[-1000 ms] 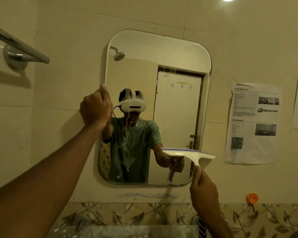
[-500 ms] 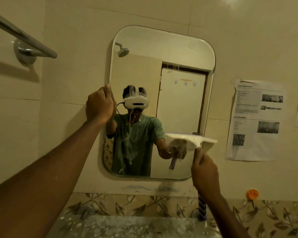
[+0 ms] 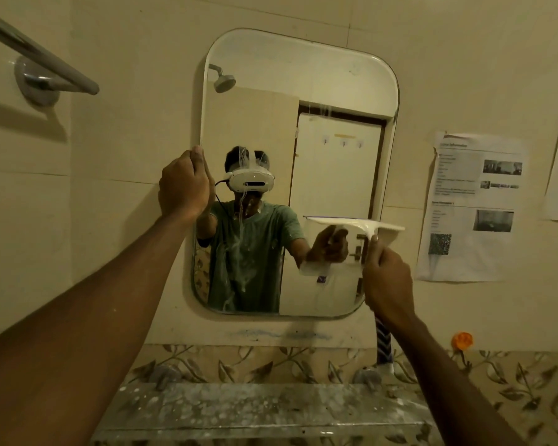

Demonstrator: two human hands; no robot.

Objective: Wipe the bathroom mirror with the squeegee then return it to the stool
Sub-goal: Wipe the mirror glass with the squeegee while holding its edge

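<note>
A rounded rectangular mirror [image 3: 335,91] hangs on the beige tiled wall, with white soapy streaks running down its middle. My right hand [image 3: 388,278] grips the handle of a white squeegee [image 3: 358,224], whose blade lies level against the mirror's right side, a little below mid-height. The striped lower end of the handle [image 3: 384,344] sticks out beneath my hand. My left hand [image 3: 184,185] grips the mirror's left edge, fingers curled round it. The stool is out of view.
A metal towel rail [image 3: 45,64] juts from the wall at upper left. Printed paper sheets [image 3: 471,207] are taped right of the mirror. A glass shelf [image 3: 258,410] runs below, in front of leaf-patterned tiles. An orange hook [image 3: 462,340] sits low right.
My right hand has carried the squeegee upward along the mirror's right side. My left hand has kept its hold on the mirror's left edge.
</note>
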